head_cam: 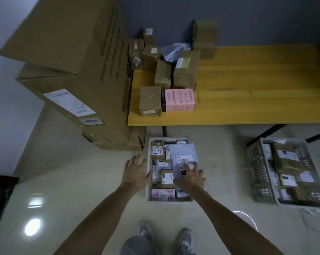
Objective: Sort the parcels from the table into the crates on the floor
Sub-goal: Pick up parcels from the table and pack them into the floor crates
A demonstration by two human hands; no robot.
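Observation:
A white crate [148, 162] on the floor below me is full of small parcels. On top of them lies a grey mailer bag [181, 155] with a barcode label. My right hand [191, 178] rests on the bag's near end with fingers spread. My left hand [136, 172] hovers open over the crate's left rim, holding nothing. A second, perforated crate [256, 168] with parcels stands to the right. On the yellow table [247, 100] sit several brown boxes [150, 100], a pink box [179, 100] and a grey bag [171, 51].
Large cardboard cartons [72, 70] are stacked at the left, against the table's end and close to the white crate. Black table legs [273, 131] run down near the perforated crate. Glossy tiled floor [82, 181] surrounds the crates. My shoes [184, 240] stand just behind the white crate.

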